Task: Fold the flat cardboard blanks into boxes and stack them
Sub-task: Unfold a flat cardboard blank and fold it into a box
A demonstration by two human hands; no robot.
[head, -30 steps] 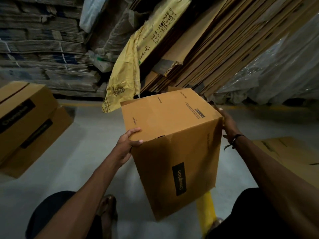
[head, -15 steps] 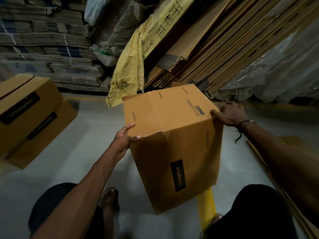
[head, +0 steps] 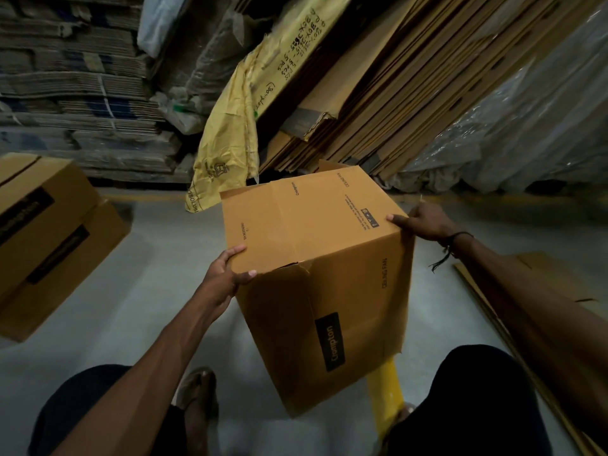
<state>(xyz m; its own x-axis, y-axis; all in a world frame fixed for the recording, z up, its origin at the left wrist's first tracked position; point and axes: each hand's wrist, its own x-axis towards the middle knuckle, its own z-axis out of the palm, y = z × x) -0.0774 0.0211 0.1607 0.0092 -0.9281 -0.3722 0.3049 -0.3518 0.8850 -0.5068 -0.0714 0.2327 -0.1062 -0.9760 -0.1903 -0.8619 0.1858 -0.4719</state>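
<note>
Folded cardboard box (head: 316, 258) is being held tilted above the grey floor (head: 158, 258), between the person's knees. Left hand (head: 223, 274) is gripping the box's near left corner, thumb lying on the top flap, fingers (head: 235, 253) curling round the edge. Right hand (head: 424, 222) is pinching the top right edge. Two finished boxes (head: 42, 238) are sitting stacked at left; flat blanks (head: 543, 301) are lying at right.
</note>
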